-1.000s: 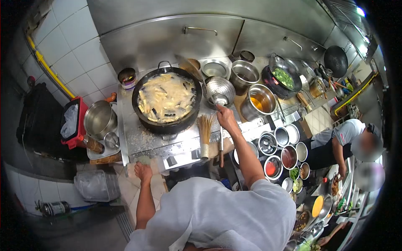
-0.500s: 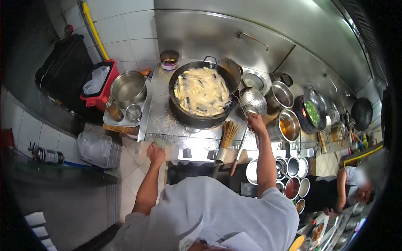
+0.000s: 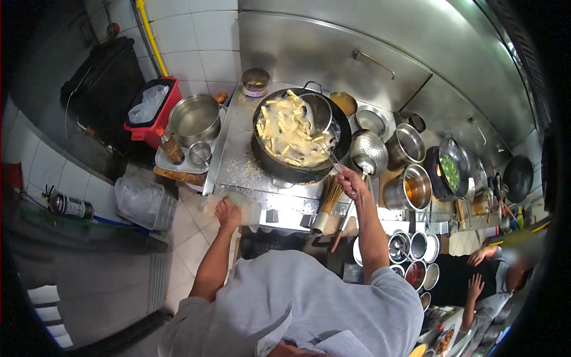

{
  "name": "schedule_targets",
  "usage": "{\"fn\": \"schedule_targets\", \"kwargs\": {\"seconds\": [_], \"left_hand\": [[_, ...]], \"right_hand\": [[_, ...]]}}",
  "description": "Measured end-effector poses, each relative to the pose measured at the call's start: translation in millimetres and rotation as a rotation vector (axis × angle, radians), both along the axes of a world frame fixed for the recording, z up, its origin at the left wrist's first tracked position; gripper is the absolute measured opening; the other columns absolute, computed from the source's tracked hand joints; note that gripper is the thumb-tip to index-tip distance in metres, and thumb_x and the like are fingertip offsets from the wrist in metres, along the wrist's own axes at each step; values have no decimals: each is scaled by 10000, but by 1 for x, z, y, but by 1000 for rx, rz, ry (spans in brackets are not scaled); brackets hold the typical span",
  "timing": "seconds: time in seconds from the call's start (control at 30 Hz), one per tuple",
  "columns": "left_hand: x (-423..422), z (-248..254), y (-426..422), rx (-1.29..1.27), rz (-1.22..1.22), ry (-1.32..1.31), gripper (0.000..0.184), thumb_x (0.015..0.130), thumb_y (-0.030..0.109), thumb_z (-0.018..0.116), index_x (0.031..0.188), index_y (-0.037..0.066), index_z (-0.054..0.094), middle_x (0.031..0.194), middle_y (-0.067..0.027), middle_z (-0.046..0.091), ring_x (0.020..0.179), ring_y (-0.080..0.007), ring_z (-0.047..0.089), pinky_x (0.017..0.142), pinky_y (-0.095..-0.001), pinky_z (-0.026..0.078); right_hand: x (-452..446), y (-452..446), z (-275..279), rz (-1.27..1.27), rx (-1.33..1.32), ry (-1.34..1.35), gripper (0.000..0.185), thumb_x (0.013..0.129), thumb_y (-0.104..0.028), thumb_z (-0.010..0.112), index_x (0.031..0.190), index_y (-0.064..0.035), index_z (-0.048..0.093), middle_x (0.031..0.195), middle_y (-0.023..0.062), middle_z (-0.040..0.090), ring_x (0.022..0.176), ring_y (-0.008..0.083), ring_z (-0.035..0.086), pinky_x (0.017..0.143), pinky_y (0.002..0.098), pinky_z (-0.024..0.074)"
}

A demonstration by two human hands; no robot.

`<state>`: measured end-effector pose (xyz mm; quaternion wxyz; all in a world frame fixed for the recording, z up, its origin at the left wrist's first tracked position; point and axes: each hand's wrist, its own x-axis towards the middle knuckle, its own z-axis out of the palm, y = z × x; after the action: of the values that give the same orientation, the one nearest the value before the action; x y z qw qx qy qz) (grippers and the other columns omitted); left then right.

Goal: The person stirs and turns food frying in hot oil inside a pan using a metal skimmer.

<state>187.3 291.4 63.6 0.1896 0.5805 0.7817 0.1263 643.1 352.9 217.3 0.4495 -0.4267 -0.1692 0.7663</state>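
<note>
My right hand (image 3: 352, 183) is closed round the handle of a mesh strainer (image 3: 316, 113), whose bowl dips into the right side of a black wok (image 3: 279, 169). Pale food strips (image 3: 282, 128), some dark-edged, bubble in foamy oil there. By the counter's front edge, my left hand (image 3: 227, 213) is closed on a greenish cloth (image 3: 235, 199). A perforated ladle (image 3: 369, 149) rests right of the wok, over a container. A bamboo brush (image 3: 329, 199) lies below my right hand, beside a long wooden-handled tool (image 3: 340, 234).
Steel pots (image 3: 406, 143), one with orange liquid (image 3: 414, 189), and a wok of greens (image 3: 449, 172) stand right. A tray (image 3: 178, 163) with a pot and bottle is left, near a red bin (image 3: 141, 135). A co-worker (image 3: 476, 279) stands at lower right.
My right hand has gone from the perforated ladle to the mesh strainer and lowered its bowl into the wok. The view has turned left. My left hand stays on the cloth.
</note>
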Motion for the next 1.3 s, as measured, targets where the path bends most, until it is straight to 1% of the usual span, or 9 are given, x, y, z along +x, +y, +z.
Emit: {"fn": "schedule_targets", "kwargs": {"seconds": [0.2, 0.47, 0.73, 0.8, 0.87, 0.93, 1.07, 1.23, 1.3], "left_hand": [[3, 4, -1, 36, 3, 19, 479, 810, 205, 558, 1215, -10, 419, 1221, -224, 476, 1190, -393, 432, 1005, -537, 323], [3, 5, -3, 35, -23, 24, 511, 803, 207, 587, 1227, -13, 404, 1200, -222, 476, 1162, -408, 440, 975, -548, 332], [-1, -4, -3, 69, -20, 5, 536, 800, 199, 588, 1254, -13, 398, 1218, -229, 474, 1171, -417, 435, 979, -557, 330], [-1, -5, -2, 69, -17, 13, 540, 800, 195, 586, 1261, -14, 397, 1219, -231, 475, 1173, -415, 435, 981, -557, 330], [-2, -6, -2, 69, -21, 23, 545, 799, 192, 584, 1267, -15, 397, 1220, -233, 476, 1175, -414, 435, 983, -558, 329], [-1, -6, -1, 39, -20, 32, 552, 799, 188, 582, 1275, -17, 393, 1219, -233, 478, 1176, -407, 437, 983, -551, 332], [-1, -6, -3, 50, -27, 35, 560, 800, 191, 588, 1280, -18, 389, 1223, -233, 477, 1177, -404, 438, 986, -543, 333], [-1, -3, -1, 48, -17, 28, 554, 808, 199, 600, 1276, -18, 394, 1215, -227, 482, 1182, -401, 438, 990, -535, 330], [-1, 0, -1, 36, -20, 26, 548, 810, 198, 598, 1272, -18, 396, 1216, -226, 480, 1184, -401, 437, 989, -536, 330]], "right_hand": [[-15, -32, 33, -22, 83, -98, 403, 927, -20, 440, 1320, -108, 439, 668, -13, 460, 417, 38, 329, 318, 178, 257], [-45, -82, 112, 57, 230, -732, 400, 918, -66, 493, 1315, -66, 540, 627, -45, 436, 428, 31, 336, 360, 202, 244], [-13, -93, 92, -68, 202, -747, 393, 928, -68, 517, 1319, -86, 559, 630, -43, 466, 443, 44, 373, 378, 221, 294], [-4, -88, 84, -104, 243, -866, 488, 930, -73, 508, 1412, -67, 438, 643, -19, 496, 424, 38, 379, 358, 218, 298], [6, -83, 68, -121, 229, -961, 490, 929, -75, 500, 1414, -53, 432, 643, -8, 504, 415, 48, 380, 356, 229, 324], [8, -81, 61, -120, 297, -1275, 480, 925, -68, 490, 1402, -53, 446, 640, 0, 503, 407, 53, 379, 351, 232, 323], [3, -84, 54, -135, 159, -1154, 487, 915, -56, 494, 1400, -66, 449, 634, -2, 498, 410, 57, 386, 352, 233, 323], [-8, -92, 62, -123, 55, -709, 398, 912, -40, 480, 1310, -35, 501, 654, 4, 517, 433, 84, 430, 356, 233, 351], [-11, -91, 63, -122, 18, -662, 388, 916, -35, 477, 1304, -37, 492, 649, 6, 516, 434, 75, 425, 350, 219, 340]]}}
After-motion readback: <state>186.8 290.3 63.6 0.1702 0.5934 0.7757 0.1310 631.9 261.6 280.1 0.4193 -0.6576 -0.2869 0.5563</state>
